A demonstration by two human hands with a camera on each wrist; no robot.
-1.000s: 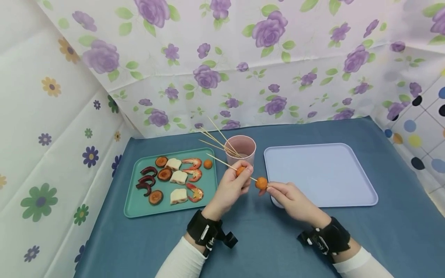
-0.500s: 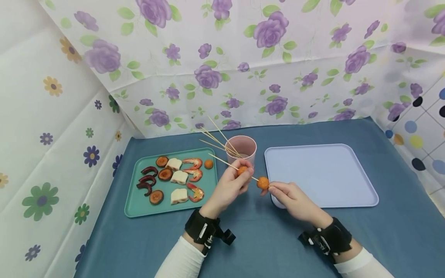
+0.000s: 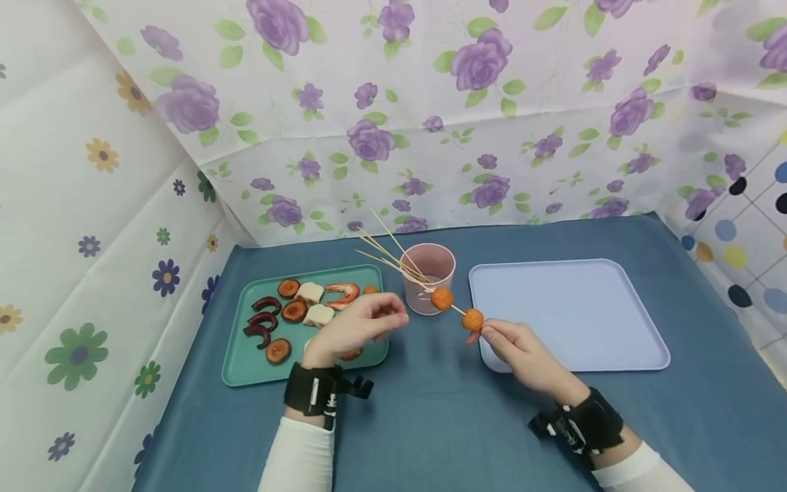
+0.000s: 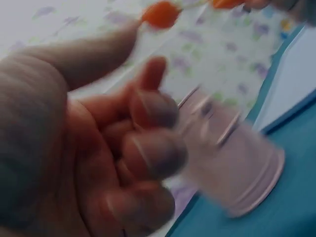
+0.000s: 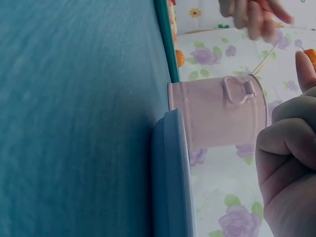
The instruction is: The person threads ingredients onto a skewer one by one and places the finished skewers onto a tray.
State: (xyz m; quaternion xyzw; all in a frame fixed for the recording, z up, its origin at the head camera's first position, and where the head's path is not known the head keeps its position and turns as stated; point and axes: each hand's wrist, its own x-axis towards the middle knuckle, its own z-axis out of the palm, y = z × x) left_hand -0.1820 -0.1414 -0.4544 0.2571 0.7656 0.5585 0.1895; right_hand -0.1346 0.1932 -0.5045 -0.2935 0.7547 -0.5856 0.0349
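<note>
Left of centre in the head view, the left hand [image 3: 356,324] hides part of the green tray [image 3: 229,374] and its prawns [image 3: 352,292]; the right hand [image 3: 524,354] covers the lower-right end of the skewer [image 3: 457,309]. In the left wrist view the left hand blurs, and the top edge cuts an orange ball [image 4: 227,3].

I am facing a white sheet printed with purple roses [image 3: 430,157] and green leaves, which is hanging along the back with a crease running across it. On my left, a white sheet dotted with daisy-like flowers [image 3: 123,328] in orange, purple and green is hanging, while on my right a white gridded sheet with coloured spots [image 3: 753,229] is showing. Beneath everything, a plain dark-blue cloth [image 3: 430,424] is lying flat.
</note>
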